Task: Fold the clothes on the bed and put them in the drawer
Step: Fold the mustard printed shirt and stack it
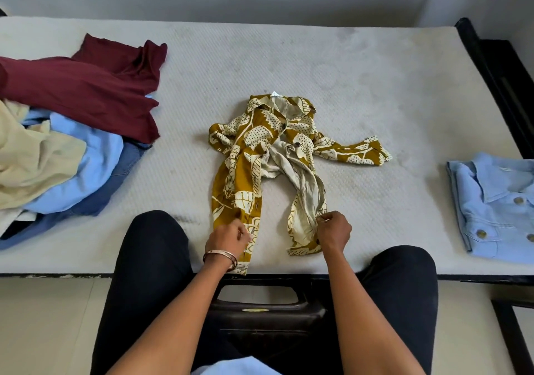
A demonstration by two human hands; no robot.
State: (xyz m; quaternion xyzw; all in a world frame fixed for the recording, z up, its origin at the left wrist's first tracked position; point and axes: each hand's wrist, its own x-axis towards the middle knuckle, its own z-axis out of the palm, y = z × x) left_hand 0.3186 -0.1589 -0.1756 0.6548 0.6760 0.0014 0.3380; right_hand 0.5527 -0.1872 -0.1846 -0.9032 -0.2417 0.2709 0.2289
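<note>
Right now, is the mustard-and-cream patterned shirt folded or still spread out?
Spread, unfolded: the mustard-and-cream patterned shirt lies rumpled, front open, one sleeve splayed; both hands pinch its hem.

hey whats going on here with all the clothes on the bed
A person is folding laundry on a bed. Both hands hold the near hem of a crumpled mustard patterned shirt in the middle: the left hand has a grip on its left front panel, the right hand pinches the right one. The shirt is not yet spread flat or folded. A pile of unfolded clothes waits on the left, and a folded light blue shirt lies on the right.
</note>
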